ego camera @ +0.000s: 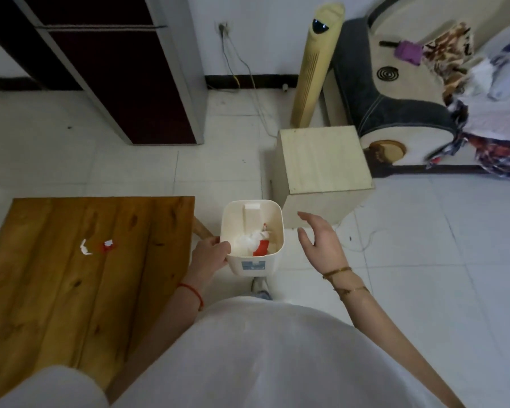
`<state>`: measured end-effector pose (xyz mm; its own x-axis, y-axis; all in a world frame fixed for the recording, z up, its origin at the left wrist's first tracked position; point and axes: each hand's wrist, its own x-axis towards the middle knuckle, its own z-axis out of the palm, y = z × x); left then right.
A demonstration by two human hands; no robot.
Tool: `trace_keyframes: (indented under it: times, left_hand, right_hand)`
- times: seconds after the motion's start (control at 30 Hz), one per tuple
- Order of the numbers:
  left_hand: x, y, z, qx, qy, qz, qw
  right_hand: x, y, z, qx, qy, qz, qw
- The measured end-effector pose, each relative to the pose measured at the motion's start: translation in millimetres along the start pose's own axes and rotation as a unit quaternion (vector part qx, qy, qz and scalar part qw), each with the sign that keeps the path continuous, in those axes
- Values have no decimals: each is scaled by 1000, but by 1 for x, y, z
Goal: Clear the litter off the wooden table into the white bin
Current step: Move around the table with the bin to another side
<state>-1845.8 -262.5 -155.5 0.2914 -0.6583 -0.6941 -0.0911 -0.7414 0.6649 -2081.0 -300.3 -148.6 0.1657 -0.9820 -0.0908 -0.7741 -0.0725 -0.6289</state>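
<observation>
The white bin [273, 262] stands on the floor just right of the wooden table [56, 290]. White tissue and a red wrapper lie inside it. My left hand [208, 256] grips the bin's left rim, fingers curled over the edge. My right hand [318, 240] hovers open to the right of the bin, fingers spread, touching nothing. On the table lie a small white paper scrap [85, 247] and, close to its right, a red and white scrap [109, 245].
A pale wooden box [321, 169] sits on the floor right behind the bin. A tall yellow tower fan [315, 66] and a sofa [395, 92] with clothes stand further back. A dark cabinet [115, 69] is at the back left. A table leg [202, 228] juts out beside the bin.
</observation>
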Motion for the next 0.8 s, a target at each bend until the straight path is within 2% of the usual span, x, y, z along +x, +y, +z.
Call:
trace_keyframes:
  times: [0.27,0.47,0.8]
  left_hand:
    - [75,78,-35,-43,71,-17,996]
    - [142,124,-59,-127,126,-59,982]
    - [230,220,-94,-256,253,-101,927]
  right_hand:
    - [156,-40,-2,10,-61,-81,995]
    - [276,-66,20,-10,-109,-116,987]
    - [486,-142,51,-58,-223,-291,929]
